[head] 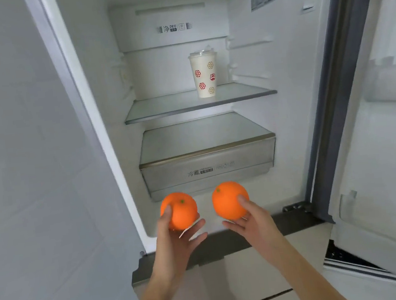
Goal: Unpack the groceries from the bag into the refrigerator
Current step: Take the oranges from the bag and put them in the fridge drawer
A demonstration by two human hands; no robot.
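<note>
I stand in front of the open refrigerator [115, 135]. My left hand [177, 237] cups an orange [183, 210] from below, thumb on its left side; a small white tag sticks out under it. My right hand [250, 218] holds a second orange [226, 200], thumb on its right side. Both oranges hover side by side just in front of the fridge's bottom sill, below the closed crisper drawer [209, 171]. A white paper cup [205, 74] with red and gold patterns stands on the glass shelf [162, 109] above. The grocery bag is out of view.
The fridge door [388, 126] is swung open on the right, its pale door bins facing me. A white wall panel [20, 171] fills the left side. A second glass shelf [202, 134] covers the drawer. Below the sill is the closed lower compartment front [232, 277].
</note>
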